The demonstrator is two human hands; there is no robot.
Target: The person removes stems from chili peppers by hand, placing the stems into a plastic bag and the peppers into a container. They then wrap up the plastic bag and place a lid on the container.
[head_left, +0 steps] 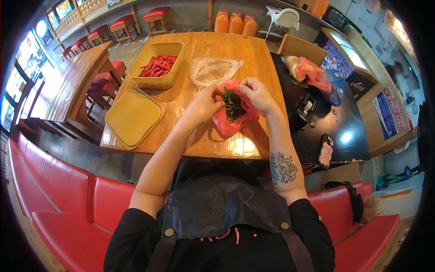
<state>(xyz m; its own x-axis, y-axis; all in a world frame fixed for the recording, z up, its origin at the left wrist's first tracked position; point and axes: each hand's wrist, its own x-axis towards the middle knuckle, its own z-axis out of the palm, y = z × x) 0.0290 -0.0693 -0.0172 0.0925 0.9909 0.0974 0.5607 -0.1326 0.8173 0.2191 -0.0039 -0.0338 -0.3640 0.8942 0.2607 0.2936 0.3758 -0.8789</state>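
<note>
A thin red plastic bag (226,128) lies on the wooden table in front of me with its mouth spread wide. Inside it is a heap of thin dark green pieces (233,106), like stems; their exact kind is not clear. My left hand (206,105) pinches the bag's left edge, fingers closed. At the far right edge, my right hand (257,96) also has its fingers closed on the bag's rim. Just beyond the hands rests a crumpled clear plastic bag (213,70).
A yellow tub (167,81) of red chillies (158,65) stands at the table's back left, its yellow lid (133,119) nearer me. On the black table (346,131) at right are filled bags (312,75) and a phone (326,150). Orange jugs (235,23) stand behind.
</note>
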